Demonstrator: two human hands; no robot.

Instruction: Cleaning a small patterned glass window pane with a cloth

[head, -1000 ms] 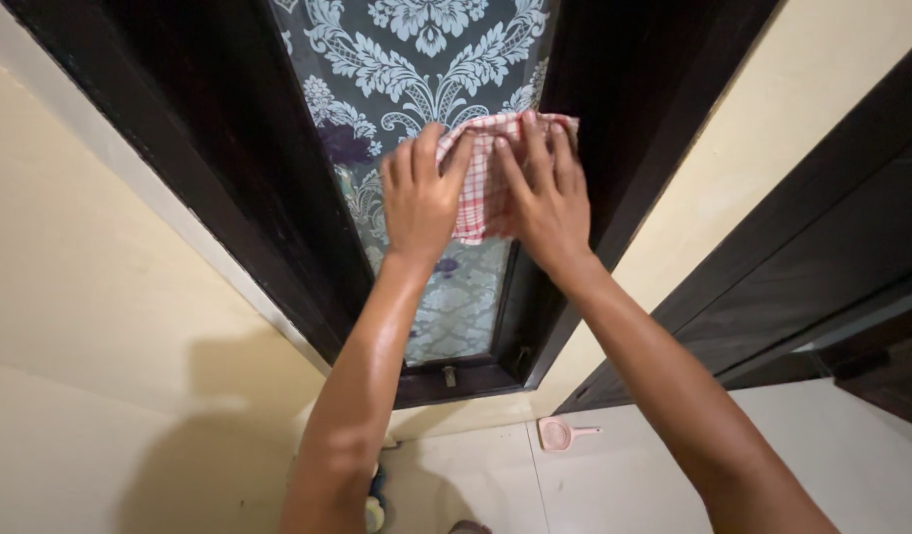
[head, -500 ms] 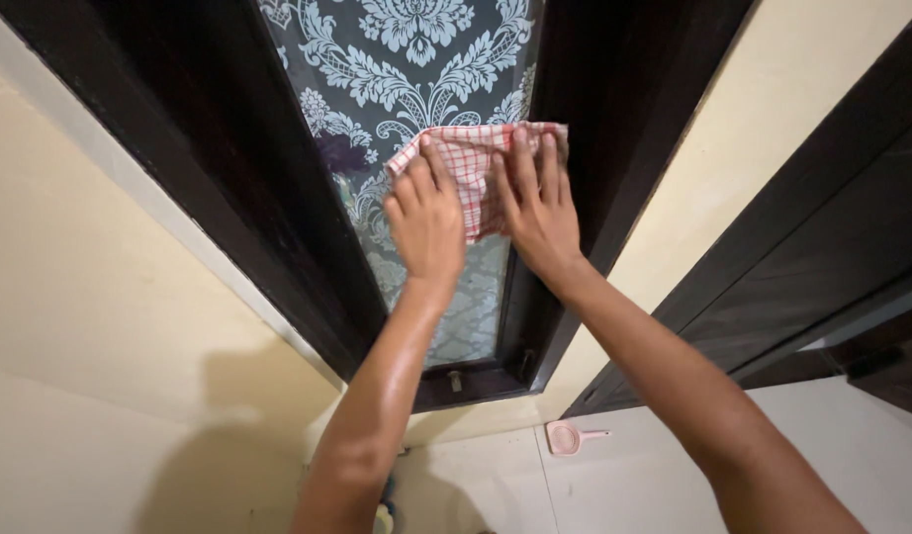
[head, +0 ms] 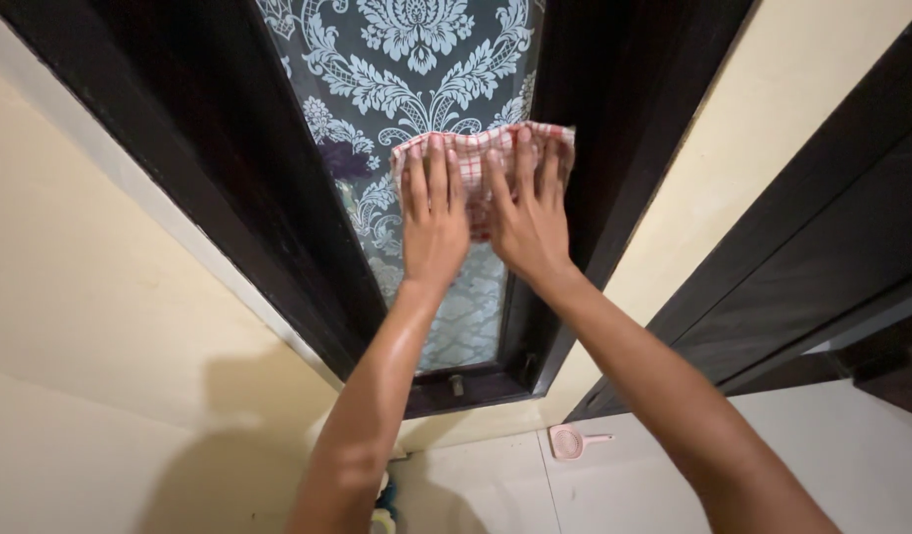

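Observation:
Both my hands press a red-and-white checked cloth (head: 472, 148) flat against a patterned glass panel (head: 416, 59) set in a dark wooden frame (head: 228, 178). My left hand (head: 433, 220) covers the cloth's left half with fingers spread upward. My right hand (head: 523, 213) lies beside it over the right half, near the panel's right edge. Most of the cloth is hidden under my palms; only its top edge and a strip between the hands show.
A cream wall (head: 90, 297) lies left of the frame. A second dark door frame (head: 822, 227) stands at the right. On the white tiled floor (head: 624, 485) below lies a small pink scoop (head: 570, 442). A small latch (head: 457, 382) sits at the panel's bottom.
My left hand moved from beside the cloth onto its left half, and the cloth spread wider. Both hands shifted slightly upward on the glass.

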